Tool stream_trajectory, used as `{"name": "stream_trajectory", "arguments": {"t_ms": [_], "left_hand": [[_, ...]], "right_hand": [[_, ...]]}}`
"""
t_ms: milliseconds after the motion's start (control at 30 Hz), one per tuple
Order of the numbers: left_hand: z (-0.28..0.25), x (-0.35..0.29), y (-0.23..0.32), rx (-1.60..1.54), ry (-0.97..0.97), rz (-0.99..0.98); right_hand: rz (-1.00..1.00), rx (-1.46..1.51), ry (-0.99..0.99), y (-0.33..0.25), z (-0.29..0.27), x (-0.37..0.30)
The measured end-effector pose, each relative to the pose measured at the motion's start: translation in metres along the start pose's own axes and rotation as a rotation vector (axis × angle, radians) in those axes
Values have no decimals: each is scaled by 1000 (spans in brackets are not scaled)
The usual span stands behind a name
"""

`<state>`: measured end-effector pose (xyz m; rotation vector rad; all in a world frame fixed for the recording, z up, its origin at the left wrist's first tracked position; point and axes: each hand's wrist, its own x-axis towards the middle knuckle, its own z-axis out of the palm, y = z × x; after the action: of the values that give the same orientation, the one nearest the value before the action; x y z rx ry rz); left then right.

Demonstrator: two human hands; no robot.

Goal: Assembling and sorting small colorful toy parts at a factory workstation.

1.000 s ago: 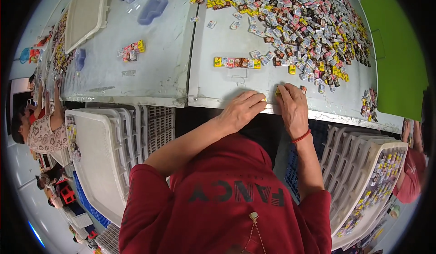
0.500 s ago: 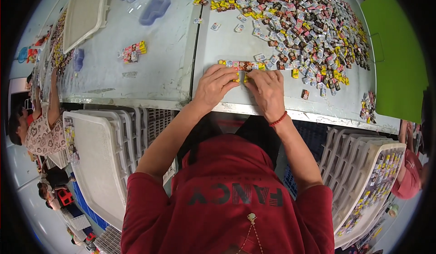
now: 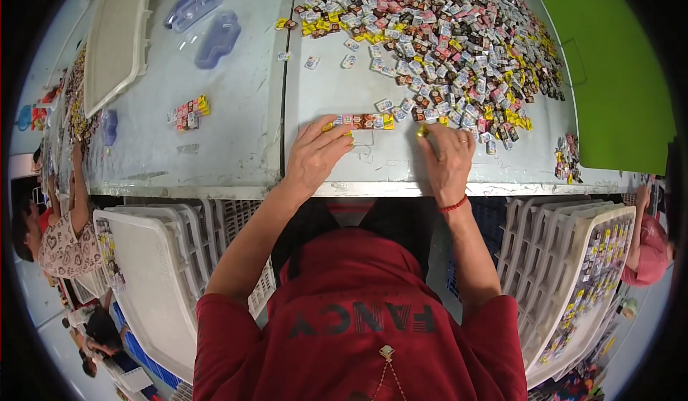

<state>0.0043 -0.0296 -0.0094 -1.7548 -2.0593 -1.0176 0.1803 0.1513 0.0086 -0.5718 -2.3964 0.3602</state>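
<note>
Dark red is the T-shirt (image 3: 365,318) of the person, nearest of all, below both hands. Beside the forearms stand white plastic crates, one stack (image 3: 147,279) on the left and another stack (image 3: 534,265) on the right. Above the pale table (image 3: 333,86), the left hand (image 3: 314,156) has its fingers curled almost closed, pinching a yellow pack (image 3: 349,136) at the tips. The right hand (image 3: 449,159), apart from it, has thumb and forefinger closed on a second yellow pack (image 3: 422,131). Just beyond and between the hands lies a row of small packs (image 3: 368,121), pink, brown and yellow; the left fingers partly cover its left end. Well left of the left hand is a small block of packs (image 3: 190,113). Farther than the right hand spreads a large loose heap of packs (image 3: 459,50); beyond the left hand lies a bluish plastic mould (image 3: 217,41).
</note>
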Motion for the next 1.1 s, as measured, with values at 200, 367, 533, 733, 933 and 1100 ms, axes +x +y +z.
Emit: {"name": "stream_trajectory", "arguments": {"t_ms": [200, 367, 533, 733, 933, 1100], "left_hand": [[-3, -1, 1, 23, 2, -19], [-4, -2, 4, -58, -28, -129], [-7, 3, 4, -76, -58, -106], [-7, 1, 2, -58, -40, -86], [3, 45, 2, -136, 27, 61], [48, 91, 2, -163, -241, 55]], "right_hand": [[7, -144, 65, 20, -1, -5], [25, -186, 49, 18, -7, 9], [-206, -207, -126, 23, 9, 27], [-185, -183, -154, 31, 16, 30], [-104, -141, -112, 23, 13, 30], [-179, -181, -140, 26, 17, 36]]}}
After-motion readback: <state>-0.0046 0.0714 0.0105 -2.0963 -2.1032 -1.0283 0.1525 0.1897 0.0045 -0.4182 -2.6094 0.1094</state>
